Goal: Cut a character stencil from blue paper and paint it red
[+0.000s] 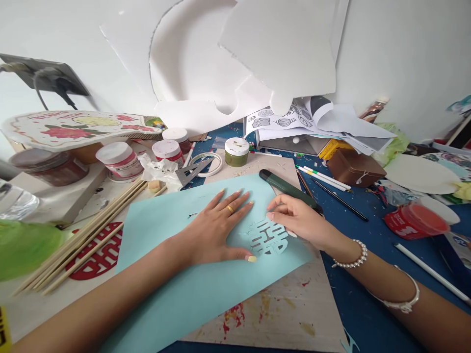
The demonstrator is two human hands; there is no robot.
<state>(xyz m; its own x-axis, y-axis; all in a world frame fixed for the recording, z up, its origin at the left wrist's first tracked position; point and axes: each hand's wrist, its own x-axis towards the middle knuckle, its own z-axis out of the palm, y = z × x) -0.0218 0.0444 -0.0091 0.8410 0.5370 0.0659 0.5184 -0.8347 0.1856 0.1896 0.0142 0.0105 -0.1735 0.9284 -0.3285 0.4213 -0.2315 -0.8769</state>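
Note:
A large light-blue sheet of paper lies on a paint-stained board. My left hand rests flat on it, fingers spread and pointing away from me, a gold ring on one finger. To the right of my left thumb, a round openwork pattern is cut in the blue paper. At its upper edge my right hand has thumb and forefinger pinched together; anything between the tips is too small to make out. Just behind my right hand lies a long dark-green object with a black end, partly hidden by the hand.
The stained board sits on a blue tabletop. At left, wooden sticks cross a red openwork cutout. Behind are paint jars, a tape roll and a set square. Pens and a red tub lie right.

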